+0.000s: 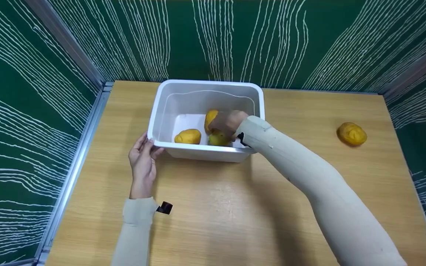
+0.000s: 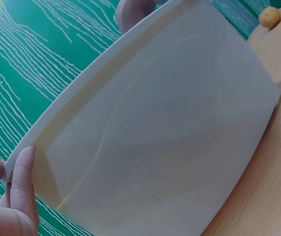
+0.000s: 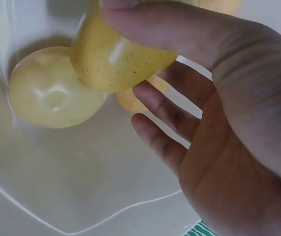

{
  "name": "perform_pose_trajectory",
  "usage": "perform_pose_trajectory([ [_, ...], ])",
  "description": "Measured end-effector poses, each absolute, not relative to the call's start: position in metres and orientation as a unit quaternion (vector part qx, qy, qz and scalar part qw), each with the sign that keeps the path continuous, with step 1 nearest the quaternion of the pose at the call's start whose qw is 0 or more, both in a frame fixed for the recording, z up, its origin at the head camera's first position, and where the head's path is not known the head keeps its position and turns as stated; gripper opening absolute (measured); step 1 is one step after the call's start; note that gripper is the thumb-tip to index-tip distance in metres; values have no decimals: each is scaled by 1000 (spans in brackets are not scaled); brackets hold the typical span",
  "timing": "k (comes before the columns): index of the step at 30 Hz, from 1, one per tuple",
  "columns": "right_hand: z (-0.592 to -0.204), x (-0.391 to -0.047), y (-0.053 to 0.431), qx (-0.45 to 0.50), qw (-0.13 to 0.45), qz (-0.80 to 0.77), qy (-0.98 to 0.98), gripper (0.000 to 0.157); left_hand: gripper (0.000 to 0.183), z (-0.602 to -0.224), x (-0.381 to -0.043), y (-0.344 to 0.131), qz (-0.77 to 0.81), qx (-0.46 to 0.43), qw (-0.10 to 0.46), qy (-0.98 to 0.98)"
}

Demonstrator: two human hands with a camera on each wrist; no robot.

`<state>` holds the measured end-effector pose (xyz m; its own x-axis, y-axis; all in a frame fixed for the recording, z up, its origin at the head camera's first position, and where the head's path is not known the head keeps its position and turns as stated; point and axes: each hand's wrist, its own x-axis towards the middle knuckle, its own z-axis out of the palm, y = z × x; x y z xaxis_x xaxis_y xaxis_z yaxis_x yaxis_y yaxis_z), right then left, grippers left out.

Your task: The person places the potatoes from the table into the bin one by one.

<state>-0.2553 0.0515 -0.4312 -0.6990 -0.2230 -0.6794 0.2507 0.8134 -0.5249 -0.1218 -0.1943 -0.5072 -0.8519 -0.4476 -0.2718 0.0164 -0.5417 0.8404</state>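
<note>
My left hand (image 1: 143,162) pinches the near left corner of a white plastic bin (image 1: 207,155), fingers and thumb at its rim in the left wrist view. Inside the bin, my right hand (image 1: 227,122) holds a speckled yellow-green pear (image 3: 118,56), its thumb laid across the skin and two fingertips spread below. Close behind the pear is a pale yellow fruit (image 3: 51,93) with a dimpled end. From above, one yellow fruit (image 1: 188,136) lies near the bin's front wall and another (image 1: 210,119) is partly covered by my right hand.
A lumpy yellow fruit (image 1: 351,133) lies on the wooden table (image 1: 205,221), well to the right of the bin. Green panels (image 1: 183,44) with white wavy lines stand behind the table and along both sides. A metal rail (image 1: 76,170) borders the left table edge.
</note>
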Motion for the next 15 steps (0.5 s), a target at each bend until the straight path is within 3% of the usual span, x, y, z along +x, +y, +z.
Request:
perform_pose_trajectory([
  [11, -436, -253, 52, 39, 407, -273, 871, 46, 46, -506, -123, -192, -845, 243, 130, -458],
  [15, -441, -254, 53, 31, 385, -281, 879, 42, 46, -505, -123, -191, -847, 245, 132, -453],
])
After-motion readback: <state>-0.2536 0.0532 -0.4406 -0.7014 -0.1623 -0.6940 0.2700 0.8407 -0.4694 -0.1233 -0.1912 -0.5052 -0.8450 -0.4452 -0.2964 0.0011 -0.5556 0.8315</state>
